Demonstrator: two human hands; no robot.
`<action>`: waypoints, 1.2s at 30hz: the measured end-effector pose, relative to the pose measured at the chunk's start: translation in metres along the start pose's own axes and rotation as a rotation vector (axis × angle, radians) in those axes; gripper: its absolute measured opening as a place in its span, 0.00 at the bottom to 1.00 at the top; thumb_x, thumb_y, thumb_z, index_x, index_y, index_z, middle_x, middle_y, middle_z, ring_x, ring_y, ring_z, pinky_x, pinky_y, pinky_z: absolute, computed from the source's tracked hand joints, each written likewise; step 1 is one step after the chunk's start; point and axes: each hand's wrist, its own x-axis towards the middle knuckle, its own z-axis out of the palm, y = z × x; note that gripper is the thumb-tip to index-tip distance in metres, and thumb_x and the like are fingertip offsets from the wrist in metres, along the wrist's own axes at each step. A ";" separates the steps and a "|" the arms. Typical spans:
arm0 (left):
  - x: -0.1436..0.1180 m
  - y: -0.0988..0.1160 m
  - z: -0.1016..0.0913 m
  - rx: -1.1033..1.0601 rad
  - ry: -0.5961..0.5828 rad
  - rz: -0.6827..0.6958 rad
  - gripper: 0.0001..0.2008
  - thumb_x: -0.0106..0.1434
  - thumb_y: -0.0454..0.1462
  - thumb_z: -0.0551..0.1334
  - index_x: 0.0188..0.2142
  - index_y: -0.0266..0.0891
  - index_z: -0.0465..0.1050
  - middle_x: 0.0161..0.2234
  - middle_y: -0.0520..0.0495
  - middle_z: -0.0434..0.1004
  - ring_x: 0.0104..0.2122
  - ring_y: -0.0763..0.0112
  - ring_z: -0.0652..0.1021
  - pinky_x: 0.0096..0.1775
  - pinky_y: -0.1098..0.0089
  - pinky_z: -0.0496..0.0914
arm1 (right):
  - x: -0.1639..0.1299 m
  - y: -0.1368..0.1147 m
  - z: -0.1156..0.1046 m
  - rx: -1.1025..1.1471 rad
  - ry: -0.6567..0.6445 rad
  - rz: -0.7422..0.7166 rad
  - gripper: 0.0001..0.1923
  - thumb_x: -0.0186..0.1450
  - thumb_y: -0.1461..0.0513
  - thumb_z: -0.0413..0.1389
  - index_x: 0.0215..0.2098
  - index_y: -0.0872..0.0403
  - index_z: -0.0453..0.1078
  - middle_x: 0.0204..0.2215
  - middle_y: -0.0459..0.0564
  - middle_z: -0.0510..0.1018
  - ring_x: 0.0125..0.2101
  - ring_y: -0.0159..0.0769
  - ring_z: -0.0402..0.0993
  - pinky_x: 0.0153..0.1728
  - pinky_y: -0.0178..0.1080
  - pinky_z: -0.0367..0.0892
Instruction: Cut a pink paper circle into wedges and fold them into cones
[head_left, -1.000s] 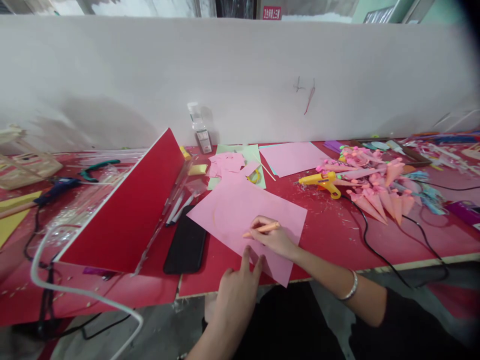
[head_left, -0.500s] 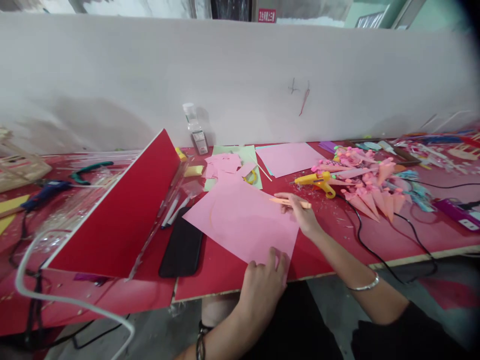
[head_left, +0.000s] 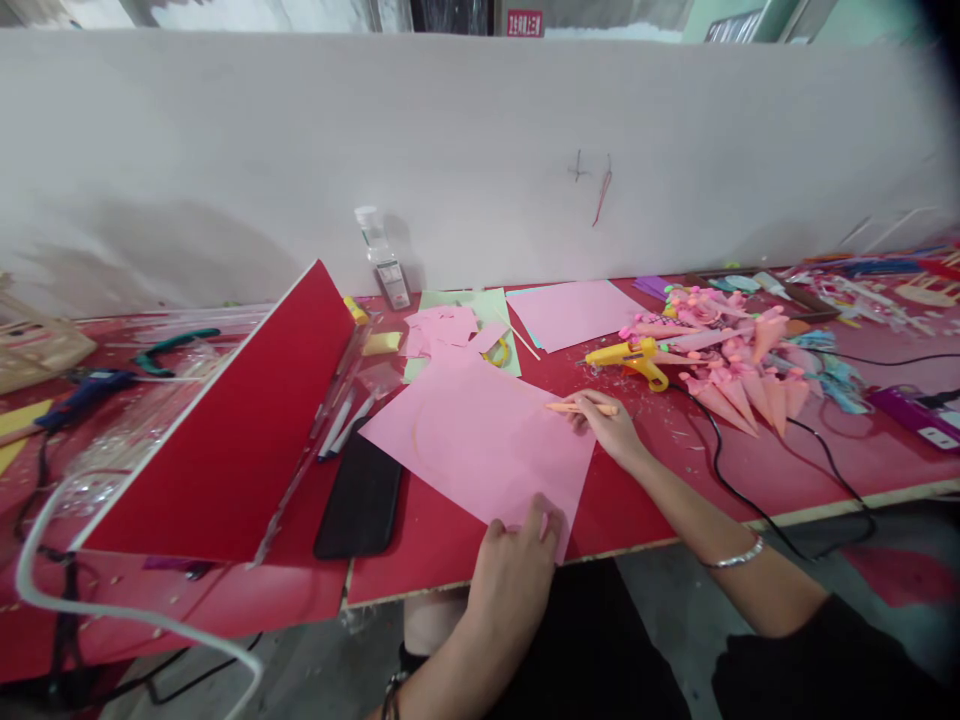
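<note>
Marking step on the pink sheet [head_left: 480,440] near the desk's front edge: left hand [head_left: 517,570] fingers press its near corner flat, right hand [head_left: 609,425] pinches an orange pencil [head_left: 581,407] at its right edge; next move likely needs the tip brought back onto the paper.

Both forearms are bare, with a thin silver metal bangle [head_left: 739,553] circling the wrist behind the right hand [head_left: 611,425]. Behind the left hand [head_left: 514,575], at the picture's lower edge, a dark narrow band [head_left: 391,695] sits around that arm. Further back from the silver bangle, a black sleeve [head_left: 817,655] covers the right upper arm, and black fabric clothing [head_left: 600,650] fills the space between the two arms.
</note>
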 end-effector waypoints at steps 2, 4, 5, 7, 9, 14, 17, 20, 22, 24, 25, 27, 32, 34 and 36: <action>0.001 0.001 0.000 -0.011 0.003 -0.005 0.20 0.57 0.33 0.55 0.51 0.39 0.60 0.51 0.42 0.64 0.23 0.74 0.75 0.30 0.66 0.71 | -0.001 -0.001 0.000 -0.011 0.017 -0.009 0.14 0.58 0.54 0.50 0.29 0.57 0.70 0.19 0.45 0.72 0.18 0.28 0.68 0.21 0.32 0.63; 0.001 0.002 0.001 -0.021 0.005 -0.010 0.20 0.57 0.33 0.54 0.51 0.39 0.60 0.51 0.43 0.64 0.25 0.73 0.75 0.32 0.66 0.71 | -0.002 -0.003 0.000 -0.031 0.021 -0.018 0.14 0.58 0.54 0.50 0.28 0.57 0.70 0.19 0.45 0.71 0.19 0.29 0.68 0.21 0.32 0.63; 0.001 0.002 0.001 -0.024 0.003 -0.014 0.20 0.57 0.33 0.54 0.51 0.39 0.60 0.51 0.43 0.64 0.25 0.74 0.75 0.32 0.67 0.71 | -0.002 -0.003 0.000 -0.044 0.016 -0.024 0.14 0.58 0.54 0.50 0.28 0.56 0.69 0.19 0.45 0.71 0.19 0.29 0.68 0.21 0.32 0.63; 0.001 0.002 0.001 -0.025 -0.002 -0.015 0.19 0.58 0.32 0.54 0.50 0.39 0.61 0.50 0.44 0.64 0.25 0.75 0.74 0.32 0.67 0.71 | -0.004 -0.004 0.000 -0.069 0.007 -0.037 0.13 0.59 0.55 0.50 0.28 0.56 0.69 0.19 0.45 0.71 0.19 0.28 0.68 0.21 0.32 0.63; 0.000 0.002 0.002 -0.025 -0.002 -0.013 0.20 0.57 0.32 0.54 0.50 0.39 0.61 0.51 0.44 0.64 0.25 0.74 0.74 0.32 0.67 0.70 | -0.006 -0.003 0.000 -0.089 0.004 -0.054 0.12 0.59 0.56 0.50 0.27 0.56 0.69 0.20 0.45 0.70 0.19 0.28 0.67 0.21 0.31 0.62; -0.001 0.003 0.003 -0.016 0.007 -0.022 0.21 0.56 0.31 0.54 0.51 0.40 0.60 0.51 0.45 0.63 0.31 0.69 0.75 0.35 0.65 0.70 | -0.010 -0.001 0.000 -0.131 0.002 -0.093 0.11 0.60 0.57 0.49 0.28 0.56 0.69 0.20 0.44 0.70 0.19 0.28 0.66 0.22 0.31 0.62; -0.001 0.003 0.005 -0.027 -0.007 -0.019 0.22 0.56 0.32 0.54 0.52 0.39 0.59 0.53 0.43 0.62 0.27 0.72 0.74 0.38 0.62 0.70 | -0.013 0.000 -0.001 -0.146 0.002 -0.100 0.11 0.60 0.57 0.49 0.29 0.55 0.68 0.20 0.44 0.69 0.20 0.28 0.66 0.22 0.31 0.62; 0.000 0.004 0.006 -0.026 -0.031 -0.009 0.23 0.57 0.32 0.54 0.54 0.39 0.57 0.54 0.41 0.61 0.23 0.76 0.74 0.39 0.59 0.70 | -0.018 0.000 -0.002 -0.203 0.005 -0.119 0.11 0.61 0.57 0.48 0.30 0.55 0.68 0.21 0.44 0.69 0.20 0.29 0.67 0.23 0.32 0.63; 0.000 0.003 0.004 -0.027 -0.042 -0.010 0.23 0.58 0.32 0.53 0.54 0.39 0.56 0.54 0.40 0.61 0.23 0.76 0.74 0.39 0.60 0.70 | -0.021 0.000 -0.002 -0.241 0.009 -0.132 0.12 0.61 0.57 0.48 0.30 0.55 0.68 0.21 0.44 0.70 0.21 0.29 0.67 0.24 0.32 0.63; -0.001 -0.001 0.001 -0.056 -0.051 0.022 0.21 0.59 0.31 0.53 0.53 0.39 0.58 0.53 0.40 0.62 0.25 0.75 0.75 0.37 0.63 0.70 | -0.023 -0.001 -0.003 -0.253 0.012 -0.138 0.12 0.61 0.57 0.48 0.30 0.55 0.68 0.20 0.44 0.69 0.21 0.29 0.67 0.24 0.32 0.63; -0.002 -0.005 -0.001 -0.088 -0.055 0.058 0.20 0.59 0.30 0.52 0.52 0.39 0.59 0.52 0.41 0.64 0.27 0.74 0.75 0.37 0.65 0.70 | -0.025 -0.001 -0.004 -0.247 0.011 -0.135 0.12 0.61 0.56 0.48 0.30 0.55 0.68 0.20 0.44 0.70 0.21 0.29 0.67 0.23 0.32 0.62; -0.005 -0.016 -0.004 -0.183 -0.060 0.158 0.16 0.60 0.30 0.52 0.48 0.41 0.63 0.48 0.45 0.68 0.32 0.73 0.75 0.38 0.67 0.69 | -0.028 -0.003 -0.006 -0.213 0.009 -0.118 0.12 0.61 0.56 0.48 0.31 0.55 0.68 0.20 0.45 0.70 0.20 0.29 0.67 0.23 0.31 0.63; -0.026 -0.055 -0.008 -0.330 -0.048 0.271 0.11 0.59 0.30 0.54 0.38 0.45 0.69 0.41 0.53 0.72 0.34 0.74 0.74 0.44 0.67 0.64 | -0.037 -0.016 -0.008 -0.163 -0.033 -0.087 0.11 0.60 0.57 0.50 0.36 0.53 0.69 0.28 0.48 0.75 0.27 0.33 0.72 0.29 0.35 0.68; -0.037 -0.069 -0.010 -0.327 0.000 0.239 0.11 0.58 0.29 0.55 0.35 0.45 0.71 0.40 0.54 0.73 0.32 0.75 0.73 0.42 0.68 0.64 | -0.040 -0.022 -0.006 -0.184 -0.096 -0.134 0.10 0.60 0.59 0.51 0.38 0.52 0.70 0.33 0.50 0.76 0.33 0.36 0.73 0.35 0.38 0.68; -0.047 -0.080 -0.012 -0.353 0.057 0.196 0.13 0.57 0.27 0.54 0.34 0.47 0.71 0.40 0.56 0.74 0.32 0.75 0.73 0.41 0.69 0.64 | -0.043 -0.027 -0.004 -0.226 -0.200 -0.209 0.12 0.59 0.60 0.51 0.41 0.51 0.69 0.38 0.51 0.76 0.39 0.39 0.72 0.41 0.41 0.66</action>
